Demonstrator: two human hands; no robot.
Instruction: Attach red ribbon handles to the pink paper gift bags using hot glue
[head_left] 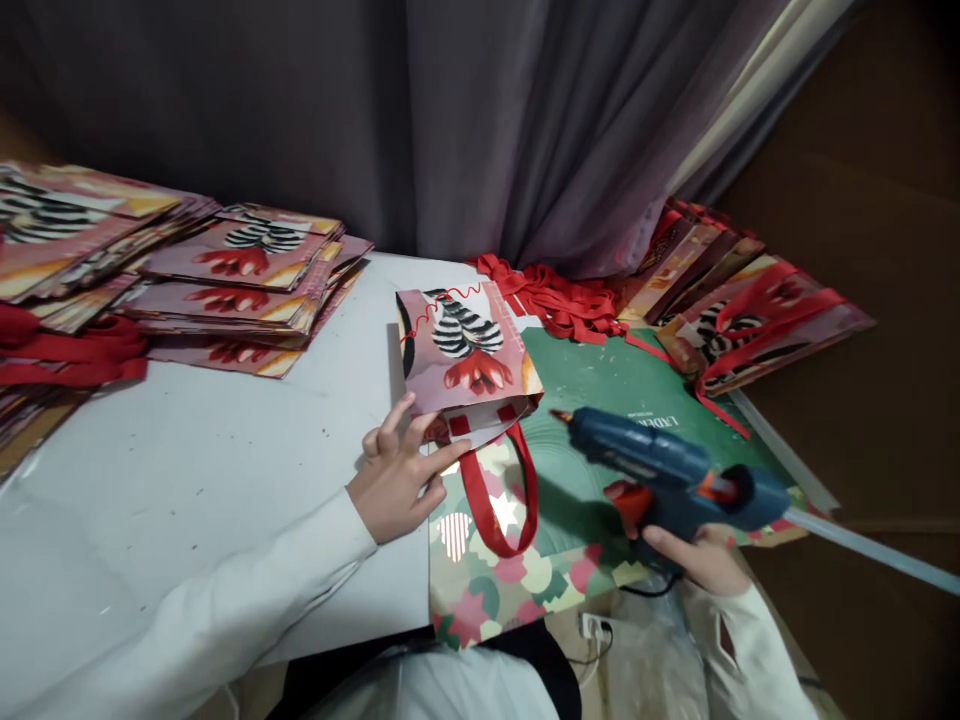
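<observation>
A small pink paper gift bag (465,350) with a zebra-stripe and red print lies flat on the white table (187,470). Its red ribbon handle (501,500) loops toward me. My left hand (401,475) rests with fingers spread on the bag's open lower edge, pressing it down. My right hand (701,560) grips a blue hot glue gun (667,472), its nozzle pointing left, a short way right of the bag's mouth. A clear glue stick (870,548) juts from the gun's back. The bag lies partly on a green patterned sheet (600,400).
Stacks of flat printed bags (240,285) cover the table's left and back. More bags with red handles (742,310) lie at the right. Loose red ribbons (559,300) pile by a grey curtain (480,120). Red ribbon (71,355) lies far left. A power strip (596,627) sits below.
</observation>
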